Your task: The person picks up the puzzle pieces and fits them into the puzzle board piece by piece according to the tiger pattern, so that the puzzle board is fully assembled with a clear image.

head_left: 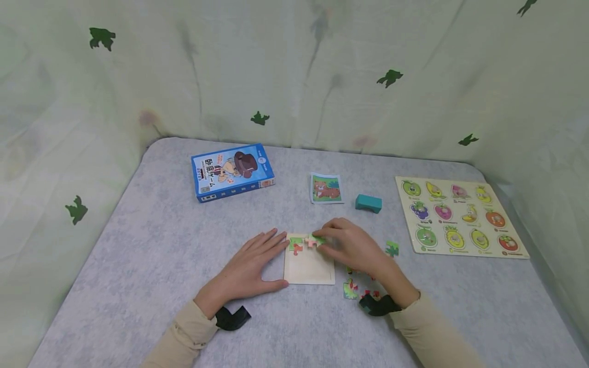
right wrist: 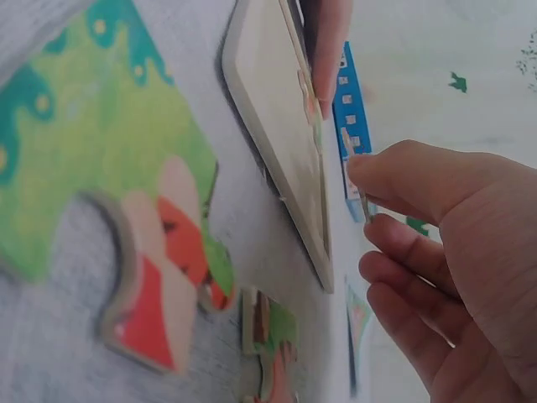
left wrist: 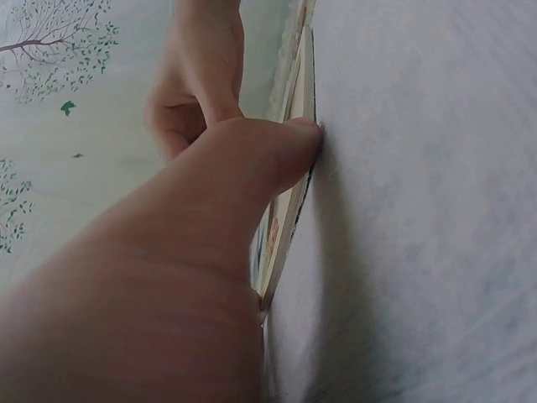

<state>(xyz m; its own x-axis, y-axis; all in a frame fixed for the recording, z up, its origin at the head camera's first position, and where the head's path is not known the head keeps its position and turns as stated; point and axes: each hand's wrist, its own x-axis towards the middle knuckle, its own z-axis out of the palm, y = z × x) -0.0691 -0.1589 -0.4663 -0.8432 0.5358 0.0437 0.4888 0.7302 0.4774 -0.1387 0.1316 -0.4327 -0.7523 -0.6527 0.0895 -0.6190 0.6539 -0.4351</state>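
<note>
A pale wooden puzzle tray (head_left: 309, 271) lies in the middle of the head view. One green and red jigsaw piece (head_left: 296, 245) sits in its upper left corner. My left hand (head_left: 246, 268) is spread flat at the tray's left side, fingertips at the upper corner and thumb (left wrist: 294, 151) against the near edge. Between thumb and fingers my right hand (head_left: 356, 248) pinches another jigsaw piece (head_left: 312, 242), over the tray's upper part. The right wrist view shows that piece (right wrist: 361, 193) almost edge-on, tilted. Loose jigsaw pieces (head_left: 350, 290) lie right of the tray, some hidden beneath the right forearm.
Beyond the tray lie a small picture card (head_left: 326, 188) of a brown animal and a teal block (head_left: 368, 203). A blue game box (head_left: 233, 172) is at back left. On the right lies a fruit puzzle board (head_left: 460, 217). A single green piece (head_left: 392, 249) lies near it.
</note>
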